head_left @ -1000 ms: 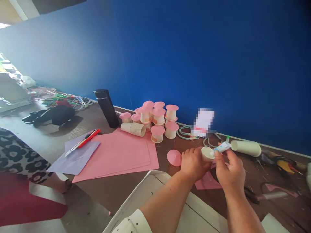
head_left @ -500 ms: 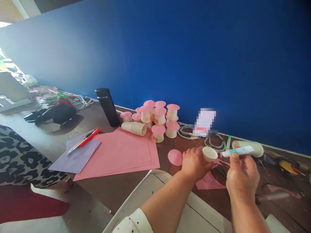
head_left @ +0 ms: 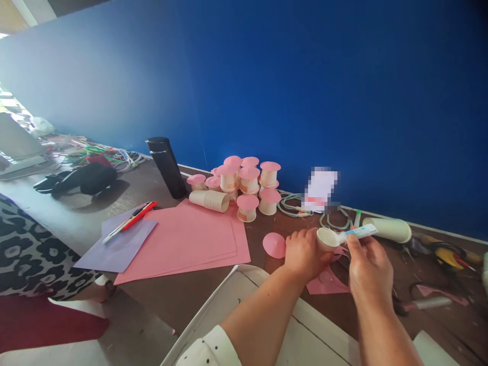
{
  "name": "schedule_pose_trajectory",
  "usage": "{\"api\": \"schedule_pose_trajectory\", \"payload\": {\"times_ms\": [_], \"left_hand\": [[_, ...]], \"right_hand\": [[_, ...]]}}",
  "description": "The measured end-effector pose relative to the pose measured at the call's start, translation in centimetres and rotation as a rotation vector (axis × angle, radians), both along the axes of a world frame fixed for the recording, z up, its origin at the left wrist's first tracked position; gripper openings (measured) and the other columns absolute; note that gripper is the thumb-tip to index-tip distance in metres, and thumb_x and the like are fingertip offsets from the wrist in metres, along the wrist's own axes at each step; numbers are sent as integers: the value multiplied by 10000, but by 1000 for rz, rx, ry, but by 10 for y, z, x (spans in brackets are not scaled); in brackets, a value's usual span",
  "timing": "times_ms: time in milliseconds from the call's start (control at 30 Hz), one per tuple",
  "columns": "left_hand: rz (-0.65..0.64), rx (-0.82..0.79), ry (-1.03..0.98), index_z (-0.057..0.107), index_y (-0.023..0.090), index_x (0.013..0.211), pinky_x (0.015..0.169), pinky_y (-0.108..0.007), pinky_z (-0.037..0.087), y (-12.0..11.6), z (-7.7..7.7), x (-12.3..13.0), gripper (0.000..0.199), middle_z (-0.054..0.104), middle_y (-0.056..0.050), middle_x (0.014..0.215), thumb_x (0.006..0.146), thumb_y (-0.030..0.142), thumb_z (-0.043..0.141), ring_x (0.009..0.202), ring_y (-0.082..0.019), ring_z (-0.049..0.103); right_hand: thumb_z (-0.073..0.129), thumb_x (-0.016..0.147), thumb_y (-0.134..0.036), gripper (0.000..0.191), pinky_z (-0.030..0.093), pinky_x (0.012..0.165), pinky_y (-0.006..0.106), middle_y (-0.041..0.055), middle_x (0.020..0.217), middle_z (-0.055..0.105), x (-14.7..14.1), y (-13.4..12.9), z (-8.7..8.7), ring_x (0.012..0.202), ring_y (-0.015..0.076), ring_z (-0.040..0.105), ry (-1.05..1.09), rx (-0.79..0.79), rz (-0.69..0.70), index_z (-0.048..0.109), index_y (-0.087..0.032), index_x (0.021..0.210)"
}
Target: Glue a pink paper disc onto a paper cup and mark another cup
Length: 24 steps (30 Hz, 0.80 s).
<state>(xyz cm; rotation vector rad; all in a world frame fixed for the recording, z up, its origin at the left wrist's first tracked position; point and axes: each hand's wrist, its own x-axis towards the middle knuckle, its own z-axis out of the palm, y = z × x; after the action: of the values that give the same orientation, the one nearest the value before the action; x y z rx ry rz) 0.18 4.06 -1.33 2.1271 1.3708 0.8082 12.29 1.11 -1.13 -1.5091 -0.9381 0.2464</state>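
A small paper cup (head_left: 327,239) is gripped in my left hand (head_left: 303,252), its open mouth tilted up and to the right. Pinched between the thumb and fingers of my right hand (head_left: 369,267) is a slim white glue tube with blue print (head_left: 360,232). The tube's left end is at the cup's rim; whether it touches cannot be told. Beside my left knuckles lies a pink paper disc (head_left: 274,245). A cut pink paper scrap (head_left: 327,281) rests below the cup, between my hands. Several cups with pink disc tops (head_left: 247,206) stand stacked farther back.
Nested paper cups (head_left: 209,200) lie on pink sheets (head_left: 183,236), with a red cutter (head_left: 131,221) on lilac paper (head_left: 133,249) to the left. A black flask (head_left: 166,168), cables (head_left: 292,205) and a bigger cup stack (head_left: 387,230) line the blue partition (head_left: 244,76). A white board (head_left: 236,315) lies under my left forearm.
My right hand has moved left with the glue tube, bringing its end up to the cup's rim. The left hand still holds the cup in nearly the same place.
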Motion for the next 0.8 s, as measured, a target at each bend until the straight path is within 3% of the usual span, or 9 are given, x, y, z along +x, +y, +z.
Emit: {"api": "schedule_pose_trajectory", "payload": {"times_ms": [167, 433, 600, 733, 800], "left_hand": [[-14, -8, 4, 509, 240, 1206, 878, -415, 465, -1, 2, -2, 551, 633, -55, 1131, 742, 520, 610, 1007, -269, 573], [-25, -12, 20, 492, 235, 1238, 892, -431, 461, -1, 2, -1, 570, 622, -62, 1165, 758, 528, 587, 1026, -275, 567], [-14, 13, 16, 502, 228, 1232, 870, -430, 469, 0, 1, -1, 571, 631, -65, 1135, 753, 523, 596, 997, -279, 576], [-12, 10, 9, 506, 227, 1230, 867, -420, 468, -1, -1, -1, 568, 636, -65, 1118, 749, 514, 606, 986, -275, 578], [-12, 2, 10, 503, 230, 1231, 876, -416, 463, -1, 0, -2, 562, 634, -65, 1123, 748, 497, 613, 995, -272, 575]], "right_hand": [[631, 748, -525, 511, 465, 795, 374, 114, 950, 693, -7, -2, 11, 876, 254, 630, 2, -80, -40, 654, -135, 1077], [648, 723, -550, 466, 455, 771, 358, 89, 900, 683, 0, -1, 2, 803, 218, 628, -49, -74, 40, 635, -151, 964], [605, 717, -605, 509, 449, 771, 396, 103, 927, 666, 4, -3, -2, 849, 256, 612, -290, -120, -21, 627, -157, 958], [543, 733, -656, 563, 441, 818, 448, 156, 929, 649, 4, -2, -3, 934, 310, 580, -512, -49, -77, 619, -134, 929], [550, 738, -652, 563, 440, 828, 451, 161, 926, 648, 2, -3, -1, 940, 314, 580, -520, -18, -137, 623, -129, 932]]}}
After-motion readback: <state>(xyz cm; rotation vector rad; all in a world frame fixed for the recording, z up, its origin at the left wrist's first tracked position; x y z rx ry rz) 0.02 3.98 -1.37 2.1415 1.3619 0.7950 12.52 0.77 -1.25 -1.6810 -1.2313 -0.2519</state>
